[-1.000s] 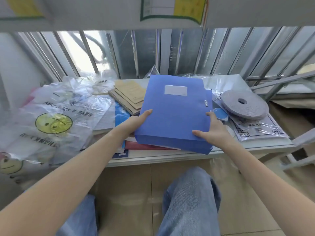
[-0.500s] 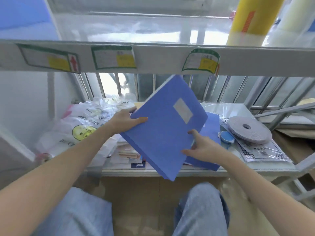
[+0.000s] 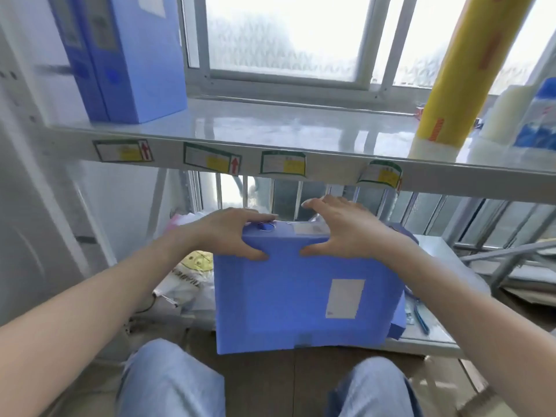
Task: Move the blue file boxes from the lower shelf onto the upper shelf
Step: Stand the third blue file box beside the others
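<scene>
Both hands, left hand [image 3: 231,234] and right hand [image 3: 340,228], clamped on top edge of blue file box [image 3: 301,296], centre frame below upper shelf [image 3: 270,130]; lift upright, clear shelf lip, set beside standing boxes [image 3: 129,55] upper left

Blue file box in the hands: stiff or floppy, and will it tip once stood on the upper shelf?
Probably stiff: the file box keeps flat faces held only at its top edge by the left hand and right hand. Likely light. Tall and narrow, so it may tip; leaning it against the standing boxes should help.
</scene>
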